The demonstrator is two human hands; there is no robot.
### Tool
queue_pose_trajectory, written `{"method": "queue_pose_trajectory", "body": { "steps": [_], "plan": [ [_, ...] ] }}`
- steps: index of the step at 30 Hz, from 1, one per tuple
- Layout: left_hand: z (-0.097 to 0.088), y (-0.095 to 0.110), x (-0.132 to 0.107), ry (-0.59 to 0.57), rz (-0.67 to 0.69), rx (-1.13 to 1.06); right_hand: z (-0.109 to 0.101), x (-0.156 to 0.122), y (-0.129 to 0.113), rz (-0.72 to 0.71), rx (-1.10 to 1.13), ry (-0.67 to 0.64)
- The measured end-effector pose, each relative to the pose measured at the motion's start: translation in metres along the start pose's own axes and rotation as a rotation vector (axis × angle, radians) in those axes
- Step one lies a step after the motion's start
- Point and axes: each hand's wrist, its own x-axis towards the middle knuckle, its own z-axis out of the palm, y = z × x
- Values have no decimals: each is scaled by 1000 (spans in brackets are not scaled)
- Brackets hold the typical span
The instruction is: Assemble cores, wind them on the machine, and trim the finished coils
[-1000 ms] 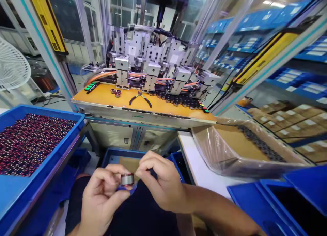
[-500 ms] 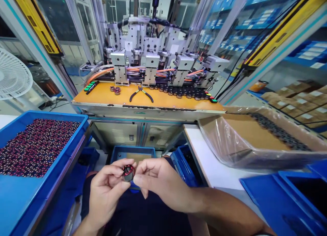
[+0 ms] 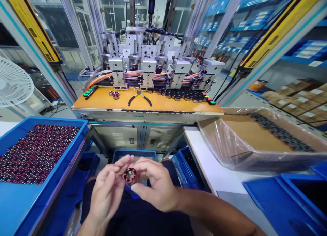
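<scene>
While the right hand (image 3: 158, 187) pinches a motor stator (image 3: 129, 182) in front of the orange desk (image 3: 100, 104), the left hand (image 3: 108, 188) curls close, its contact unclear to me; probably stiff and dense, the stator is best gripped by its outer wall, sparing the windings (image 3: 126, 177).

We show: glossy red-and-black ring (image 3: 126, 176) | smooth blue plastic tray (image 3: 17, 202) | crinkled, shiny clear film (image 3: 226, 140) | cardboard cartons (image 3: 292, 99) | metal blocks (image 3: 149, 64)
</scene>
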Motion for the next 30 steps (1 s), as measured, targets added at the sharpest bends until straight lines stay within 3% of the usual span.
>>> {"method": "queue_pose_trajectory", "body": {
  "steps": [3, 5, 7, 9, 11, 16, 22, 26, 30],
  "plan": [
    [-5, -7, 2, 231, -27, 211, -12, 6, 7, -552, -601, 119],
    [-10, -8, -6, 287, 69, 376, -22, 9, 12, -815, -855, 116],
    [-12, -5, -19, 227, 270, 582, -31, 11, 15, -964, -977, 72],
    [-9, 3, -30, 105, 480, 817, -36, 11, 17, -1008, -1031, 37],
    [-2, 10, -34, 12, 565, 946, -37, 10, 16, -1025, -1046, 9],
    [10, 19, -28, -79, 541, 1019, -35, 4, 10, -1005, -989, -13],
    [6, 20, -26, -174, 567, 1016, -25, -3, -4, -458, -546, -16],
    [8, 23, -27, -206, 533, 975, -18, -5, -13, -385, -379, 30],
    [12, 24, -27, -198, 366, 775, -14, -7, -15, -285, -268, 86]
  ]
}}
